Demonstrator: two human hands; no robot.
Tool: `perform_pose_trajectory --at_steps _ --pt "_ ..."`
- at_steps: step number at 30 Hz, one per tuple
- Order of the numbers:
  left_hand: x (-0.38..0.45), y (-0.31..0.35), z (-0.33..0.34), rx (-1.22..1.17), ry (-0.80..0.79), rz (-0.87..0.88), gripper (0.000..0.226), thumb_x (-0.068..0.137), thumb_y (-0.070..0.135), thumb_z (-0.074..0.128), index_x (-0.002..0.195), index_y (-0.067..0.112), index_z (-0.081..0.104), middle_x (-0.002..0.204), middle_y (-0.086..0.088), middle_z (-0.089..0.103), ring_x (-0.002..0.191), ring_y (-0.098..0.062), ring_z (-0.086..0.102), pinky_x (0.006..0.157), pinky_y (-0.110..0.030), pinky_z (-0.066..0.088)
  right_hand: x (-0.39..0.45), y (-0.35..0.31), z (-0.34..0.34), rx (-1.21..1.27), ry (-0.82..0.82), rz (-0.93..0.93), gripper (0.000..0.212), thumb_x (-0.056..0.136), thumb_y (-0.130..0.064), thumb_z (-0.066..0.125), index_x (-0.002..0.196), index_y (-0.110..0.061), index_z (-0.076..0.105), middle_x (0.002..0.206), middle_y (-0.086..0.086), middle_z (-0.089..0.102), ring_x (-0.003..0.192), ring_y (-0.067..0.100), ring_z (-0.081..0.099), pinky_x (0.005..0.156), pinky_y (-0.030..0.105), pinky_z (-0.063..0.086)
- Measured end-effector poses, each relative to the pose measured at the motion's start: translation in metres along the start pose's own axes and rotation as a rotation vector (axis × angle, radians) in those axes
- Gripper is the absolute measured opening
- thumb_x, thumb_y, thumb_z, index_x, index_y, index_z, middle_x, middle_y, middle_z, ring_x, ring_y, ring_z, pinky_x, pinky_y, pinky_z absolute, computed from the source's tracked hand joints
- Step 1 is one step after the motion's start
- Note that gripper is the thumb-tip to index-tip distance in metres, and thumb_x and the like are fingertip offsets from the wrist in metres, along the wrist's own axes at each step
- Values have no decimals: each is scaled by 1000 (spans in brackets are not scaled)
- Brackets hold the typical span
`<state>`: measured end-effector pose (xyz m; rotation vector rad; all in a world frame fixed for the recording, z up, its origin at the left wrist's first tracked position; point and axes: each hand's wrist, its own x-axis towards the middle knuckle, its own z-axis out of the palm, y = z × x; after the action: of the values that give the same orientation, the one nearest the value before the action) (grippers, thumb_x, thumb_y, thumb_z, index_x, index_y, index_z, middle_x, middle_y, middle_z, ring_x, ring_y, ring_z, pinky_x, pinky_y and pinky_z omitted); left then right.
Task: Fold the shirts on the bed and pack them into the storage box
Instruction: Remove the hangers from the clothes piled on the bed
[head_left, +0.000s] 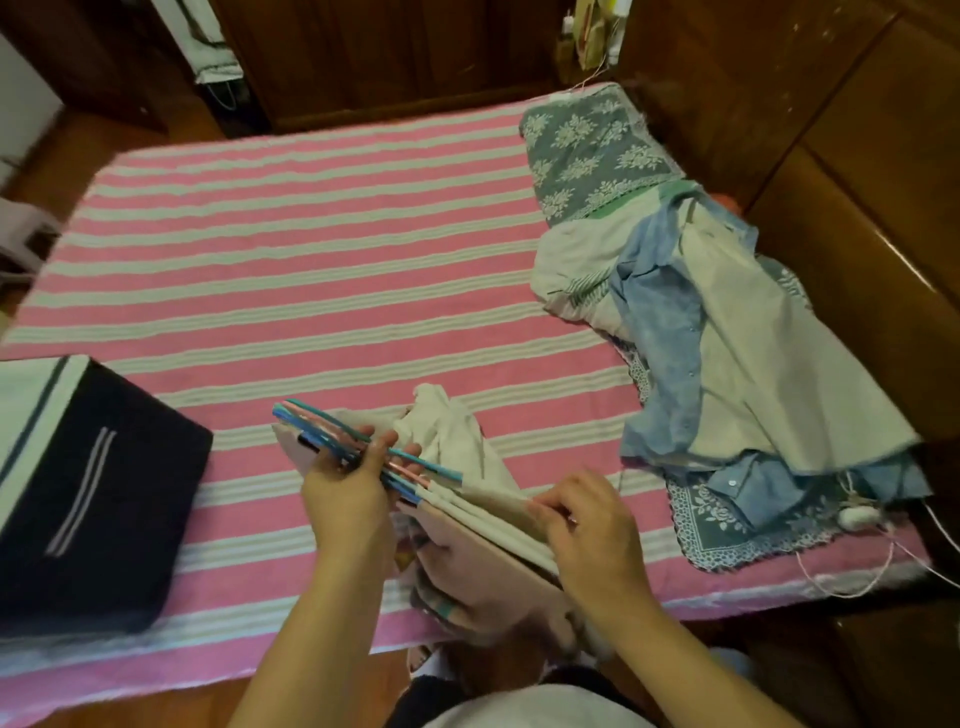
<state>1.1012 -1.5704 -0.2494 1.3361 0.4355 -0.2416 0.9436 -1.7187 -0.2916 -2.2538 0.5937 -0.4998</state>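
Observation:
My left hand grips a bundle of coloured plastic hangers near the bed's front edge. Several pale shirts hang bunched from those hangers. My right hand pinches the folded edge of a pinkish-beige shirt in that bunch. A loose pile of shirts, white and light blue, lies at the right side of the bed. The dark navy storage box sits on the bed at the front left, its top side showing a pale double stripe.
The bed carries a pink and white striped sheet. A grey floral pillow lies at the far right, and a blue lace cloth under the shirt pile. Dark wooden furniture borders the bed on the right and at the back.

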Motion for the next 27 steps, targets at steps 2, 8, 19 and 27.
perform_pose_trajectory --at_steps 2,8,19,27 --pt "8 6 -3 12 13 69 19 88 -6 70 96 10 63 81 -7 74 76 -33 76 64 -40 61 4 5 -7 -44 67 -83 15 92 -20 62 79 -14 61 84 -5 50 80 15 47 68 28 39" --pt "66 34 -22 -69 -30 -46 17 99 -6 52 101 10 54 92 -15 67 66 -21 73 46 -30 55 0 33 -43 -51 160 -46 37 103 -43 42 84 -14 56 90 -10 44 77 8 45 70 16 38" --pt "128 57 -66 210 -629 -399 17 90 -6 54 99 8 57 76 -10 58 56 -18 59 55 -35 56 46 16 41 101 -292 608 14 105 -22 50 94 -13 51 84 -2 55 76 16 49 63 28 36" --pt "154 112 -127 540 -667 -341 23 92 -14 51 96 7 60 78 -14 58 53 -20 49 49 -28 48 76 34 57 240 177 807 14 105 -17 44 100 -8 54 93 11 58 89 31 56 74 35 42"
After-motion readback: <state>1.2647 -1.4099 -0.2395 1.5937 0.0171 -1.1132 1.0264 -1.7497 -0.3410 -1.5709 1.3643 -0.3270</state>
